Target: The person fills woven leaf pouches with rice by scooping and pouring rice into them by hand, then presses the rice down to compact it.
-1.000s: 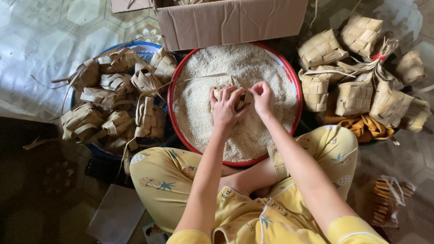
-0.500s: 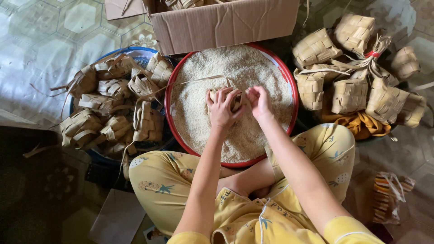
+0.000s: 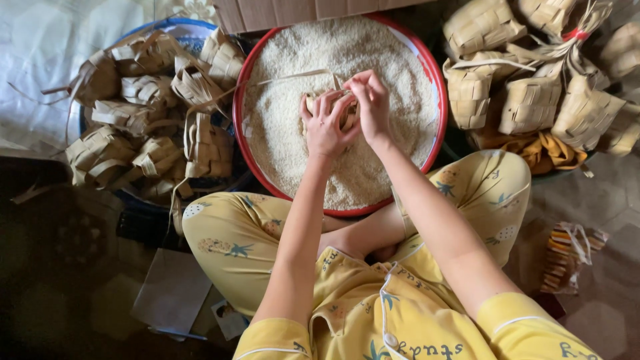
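Head view, steeply down, close.

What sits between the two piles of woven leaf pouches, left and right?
In the head view, a red-rimmed basin of rice lies between the loose pouches and the tied pouches; above it, left hand and right hand hold one pouch.

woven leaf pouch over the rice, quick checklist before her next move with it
1. Both hands on the woven leaf pouch: left hand and right hand grip it. Ok.
2. Pouch above the rice tray, so spills land inside: ok.
3. Rice within reach: ok.
4. Pouch opening facing up: cannot tell, fingers cover it.
5. Loose leaf strip clear of hands: ok.
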